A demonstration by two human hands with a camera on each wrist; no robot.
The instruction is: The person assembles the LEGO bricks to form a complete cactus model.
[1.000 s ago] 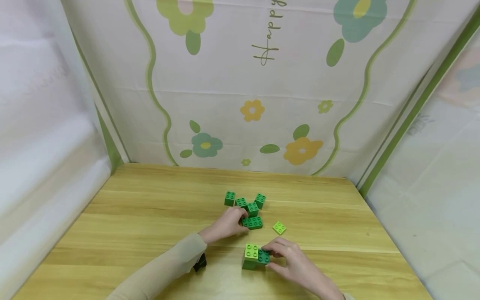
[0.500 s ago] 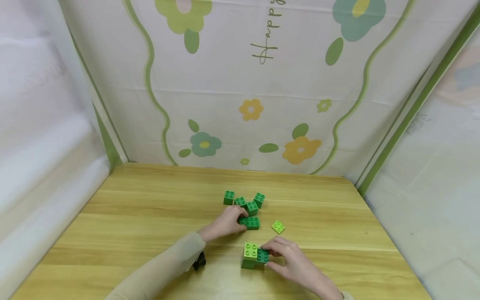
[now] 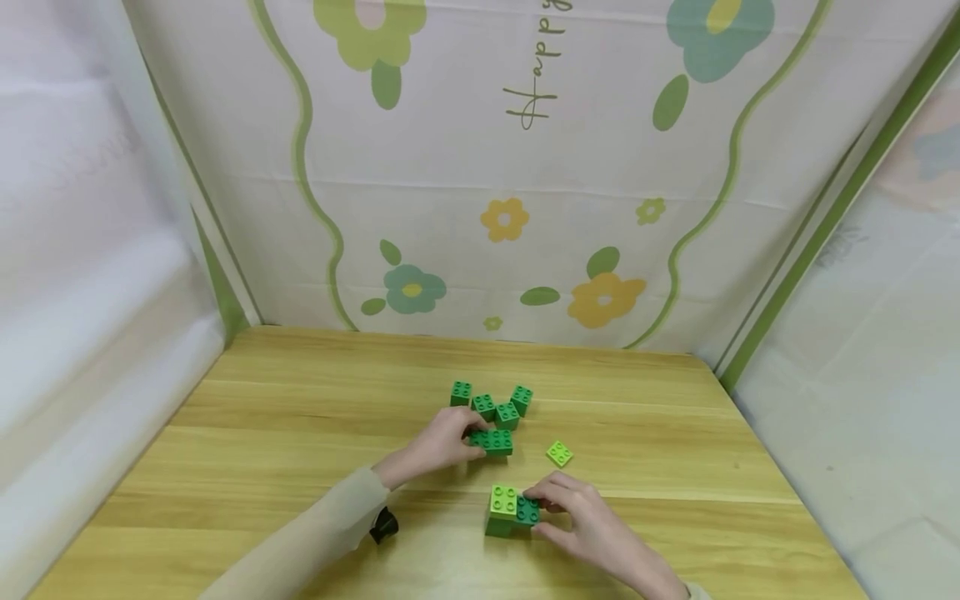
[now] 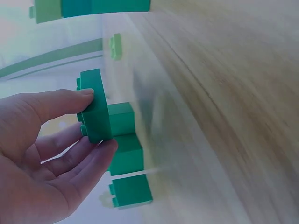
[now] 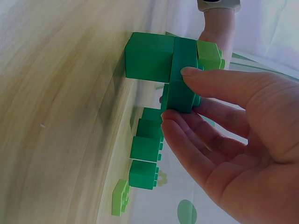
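Finding a narrow lane of bare table (image 3: 675, 458) between the long brick (image 3: 495, 442) and the stack (image 3: 503, 502), and much wider room to the right of the lime plate (image 3: 558, 454). Meeting four small bricks (image 3: 484, 407) crowded just behind the long brick. Being stopped at the stack's right side by the right hand (image 3: 585, 521), at the long brick's left end by the left hand (image 3: 441, 440).

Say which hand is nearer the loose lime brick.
Right. The right hand is close to the lime brick, on its near side, gripping the stack; the left hand is farther, to its left, holding the long brick.
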